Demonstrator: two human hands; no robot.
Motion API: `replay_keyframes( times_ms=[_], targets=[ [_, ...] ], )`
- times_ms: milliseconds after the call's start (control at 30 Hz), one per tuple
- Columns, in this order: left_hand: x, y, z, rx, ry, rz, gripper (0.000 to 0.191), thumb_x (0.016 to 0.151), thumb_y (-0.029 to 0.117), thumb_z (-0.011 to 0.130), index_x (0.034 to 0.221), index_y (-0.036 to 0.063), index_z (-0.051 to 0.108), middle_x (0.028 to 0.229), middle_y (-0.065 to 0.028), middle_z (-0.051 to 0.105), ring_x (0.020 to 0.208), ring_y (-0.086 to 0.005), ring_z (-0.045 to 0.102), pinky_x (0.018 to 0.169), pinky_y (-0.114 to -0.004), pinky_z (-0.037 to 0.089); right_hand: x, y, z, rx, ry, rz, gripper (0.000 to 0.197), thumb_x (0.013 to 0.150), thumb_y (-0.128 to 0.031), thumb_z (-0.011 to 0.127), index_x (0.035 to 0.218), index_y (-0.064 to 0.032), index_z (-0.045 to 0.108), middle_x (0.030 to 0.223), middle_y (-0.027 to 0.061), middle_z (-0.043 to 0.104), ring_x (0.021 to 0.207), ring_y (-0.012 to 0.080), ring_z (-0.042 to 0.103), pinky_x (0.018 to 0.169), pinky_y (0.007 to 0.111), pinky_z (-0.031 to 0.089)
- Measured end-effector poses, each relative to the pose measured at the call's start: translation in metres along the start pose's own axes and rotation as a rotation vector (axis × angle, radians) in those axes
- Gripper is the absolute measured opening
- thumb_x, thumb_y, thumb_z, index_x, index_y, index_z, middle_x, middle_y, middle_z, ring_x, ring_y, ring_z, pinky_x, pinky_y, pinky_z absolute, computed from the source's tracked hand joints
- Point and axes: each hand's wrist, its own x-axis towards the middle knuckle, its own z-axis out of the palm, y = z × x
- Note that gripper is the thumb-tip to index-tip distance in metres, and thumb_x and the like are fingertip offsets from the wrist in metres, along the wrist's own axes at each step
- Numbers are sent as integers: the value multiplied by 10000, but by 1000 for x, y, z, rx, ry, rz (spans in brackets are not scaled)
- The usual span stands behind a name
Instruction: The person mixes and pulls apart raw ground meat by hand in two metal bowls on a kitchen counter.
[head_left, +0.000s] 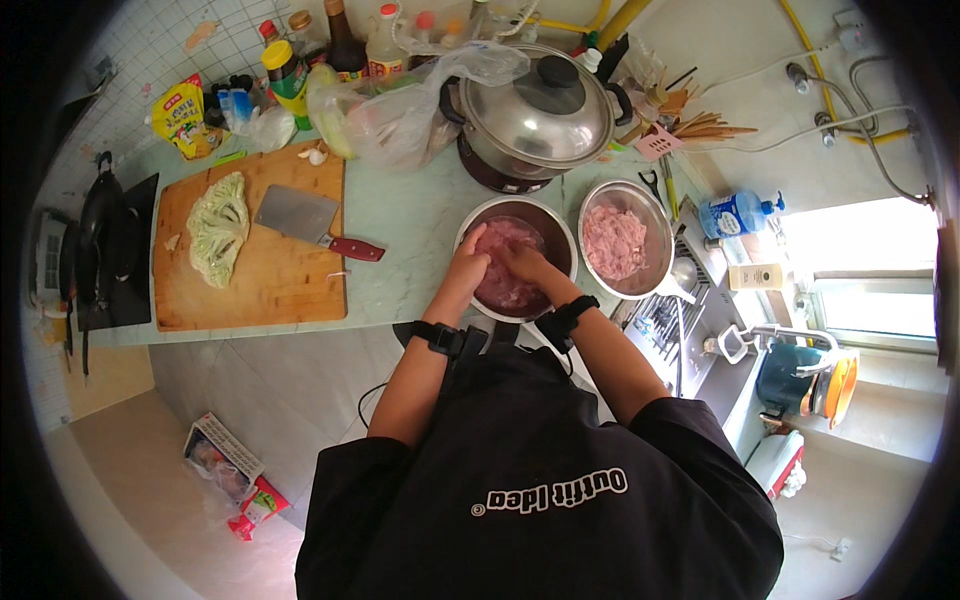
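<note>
Both my hands are down inside a round stainless steel bowl (564, 225) at the counter's front edge. Raw pink meat (504, 289) lies in it in reddish, cloudy liquid. My left hand (469, 261) is at the bowl's left side, thumb up, touching the meat. From the right, my right hand (525, 262) reaches into the middle, its fingers sunk among the meat. The fingertips of both hands are hidden, so their grip does not show. Just right of this bowl, a steel strainer-like bowl (628, 193) holds more raw, pale pink meat (615, 241).
Left, a wooden cutting board (292, 292) bears a cut cauliflower piece (218, 229), garlic (313, 156) and a cleaver (298, 214), its red handle overhanging the board. A lidded steel pot (536, 112) stands behind the bowl. Sauce bottles (343, 45) line the wall; a sink (667, 330) is right.
</note>
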Motion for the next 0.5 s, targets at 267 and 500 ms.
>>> replay_keyframes(
  times_ms=[267,500],
  targets=[
    [3,12,7,-265,-7,-199,608,723,-38,396,1329,6,380,1066,-80,522,838,-146,519,729,-236,439,-76,-73,-77,1336,-455,183,543,912,-526,396,1188,-77,526,1057,80,577,914,199,575,808,387,486],
    [5,19,-2,-356,-184,-302,461,792,42,460,1252,31,445,1044,-51,533,814,-132,538,729,-262,435,-116,-80,-123,1263,-403,59,643,915,-553,355,1230,-7,481,933,35,554,865,169,550,821,354,475]
  ],
)
